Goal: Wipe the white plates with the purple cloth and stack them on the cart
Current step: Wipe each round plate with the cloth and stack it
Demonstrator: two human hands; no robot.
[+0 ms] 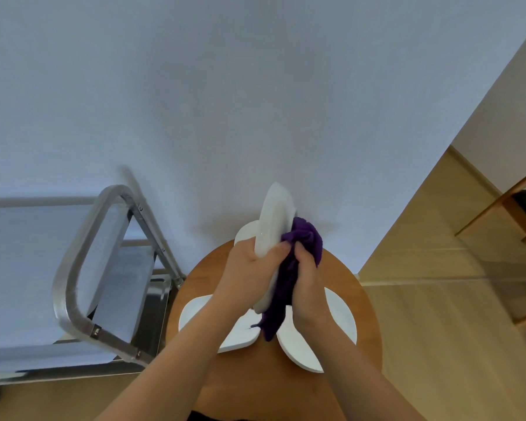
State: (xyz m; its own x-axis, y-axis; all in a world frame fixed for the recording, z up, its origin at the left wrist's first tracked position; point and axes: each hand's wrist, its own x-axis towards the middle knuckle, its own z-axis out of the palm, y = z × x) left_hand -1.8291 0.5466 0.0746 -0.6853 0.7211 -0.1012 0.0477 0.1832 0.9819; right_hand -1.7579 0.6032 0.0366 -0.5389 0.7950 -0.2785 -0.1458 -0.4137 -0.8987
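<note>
Head view: my left hand (pixel 249 262) grips one plate (pixel 274 220), right hand (pixel 304 268) clutches cloth (pixel 304 235); cart (pixel 73 268) shows no plates.

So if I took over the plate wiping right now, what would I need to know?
Left hand grips a plate held on edge above the round table. Right hand grips the cloth, pressed to that plate. At least three more plates lie on the table. No plates show on the cart. Left: finish wiping this one, put it on the cart, then do the rest.
</note>
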